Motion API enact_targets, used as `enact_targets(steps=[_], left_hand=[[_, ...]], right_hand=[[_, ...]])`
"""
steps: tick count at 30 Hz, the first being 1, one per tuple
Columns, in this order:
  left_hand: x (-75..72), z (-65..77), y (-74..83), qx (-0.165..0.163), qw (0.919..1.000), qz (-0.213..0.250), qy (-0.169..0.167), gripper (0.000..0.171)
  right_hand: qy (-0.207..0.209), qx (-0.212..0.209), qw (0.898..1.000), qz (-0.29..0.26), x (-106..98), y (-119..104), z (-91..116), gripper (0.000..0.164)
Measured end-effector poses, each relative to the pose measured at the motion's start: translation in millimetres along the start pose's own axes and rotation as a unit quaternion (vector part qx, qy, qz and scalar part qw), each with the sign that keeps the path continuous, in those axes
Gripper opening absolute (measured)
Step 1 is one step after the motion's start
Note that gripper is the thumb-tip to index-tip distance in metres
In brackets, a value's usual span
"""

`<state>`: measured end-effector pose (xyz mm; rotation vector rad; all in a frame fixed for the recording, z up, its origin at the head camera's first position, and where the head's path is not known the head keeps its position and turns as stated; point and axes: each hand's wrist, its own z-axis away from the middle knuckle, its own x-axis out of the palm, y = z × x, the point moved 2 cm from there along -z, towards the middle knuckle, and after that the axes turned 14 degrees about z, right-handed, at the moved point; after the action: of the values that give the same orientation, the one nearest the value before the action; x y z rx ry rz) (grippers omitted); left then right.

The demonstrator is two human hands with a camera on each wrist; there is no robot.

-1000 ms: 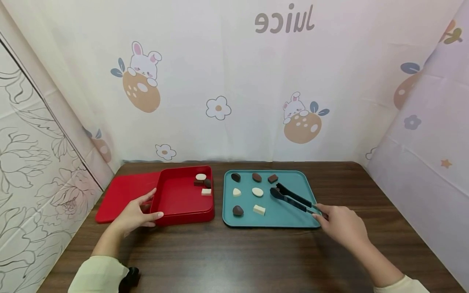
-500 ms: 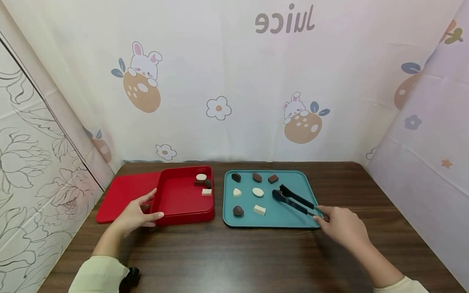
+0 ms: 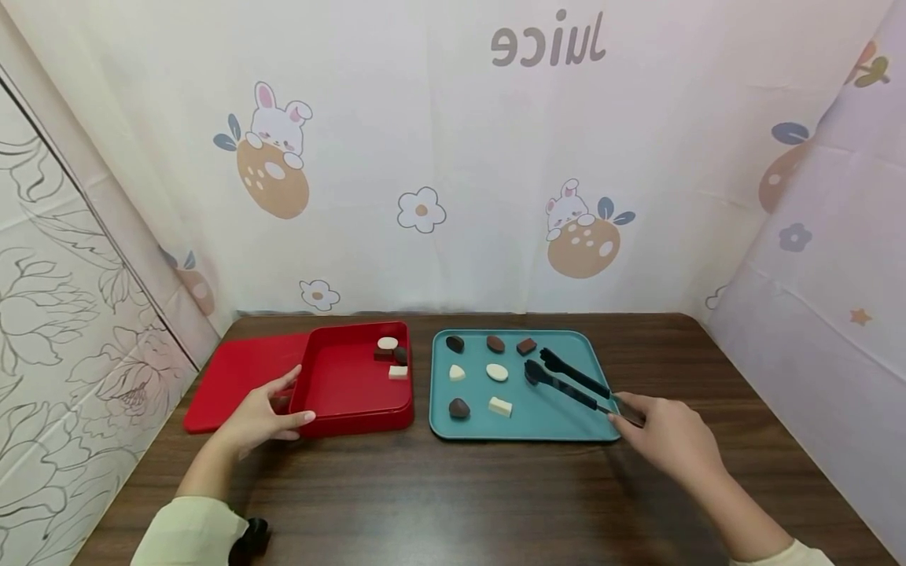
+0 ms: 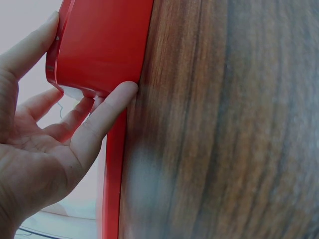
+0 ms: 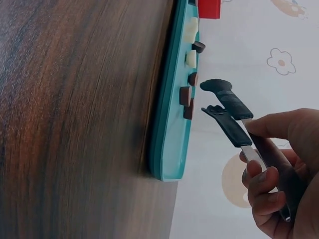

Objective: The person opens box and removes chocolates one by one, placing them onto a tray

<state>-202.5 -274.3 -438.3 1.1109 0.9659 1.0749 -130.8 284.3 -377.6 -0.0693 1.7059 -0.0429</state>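
The person's right hand (image 3: 668, 440) grips black-headed metal tongs (image 3: 569, 391), their arms apart over a teal rectangular tray (image 3: 555, 426), one head overlapping what seems a small brown chocolate-like block (image 5: 185, 95); best to straddle it squarely and squeeze lightly. The left hand (image 3: 256, 420), fingers spread, touches the near left corner of a red, round-cornered open box (image 3: 361, 425), where light pressure should steady it.
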Motion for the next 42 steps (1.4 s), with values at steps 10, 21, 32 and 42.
enact_targets(steps=[10, 21, 32, 42], left_hand=[[0.4, 1.3, -1.0, 0.000, 1.0000, -0.003, 0.004, 0.099], [0.1, 0.1, -1.1, 0.000, 1.0000, -0.005, 0.006, 0.098], [-0.4, -0.1, -0.9, 0.003, 1.0000, -0.006, 0.005, 0.099], [-0.5, -0.3, -1.2, 0.003, 1.0000, -0.002, 0.003, 0.099]], right_hand=[[0.055, -0.021, 0.998, -0.022, 0, -12, 0, 0.046], [0.125, -0.071, 0.989, -0.036, -2, -36, -4, 0.039], [0.114, -0.129, 0.985, -0.032, -10, -67, -13, 0.037], [0.116, -0.185, 0.976, -0.022, -16, -96, -21, 0.034]])
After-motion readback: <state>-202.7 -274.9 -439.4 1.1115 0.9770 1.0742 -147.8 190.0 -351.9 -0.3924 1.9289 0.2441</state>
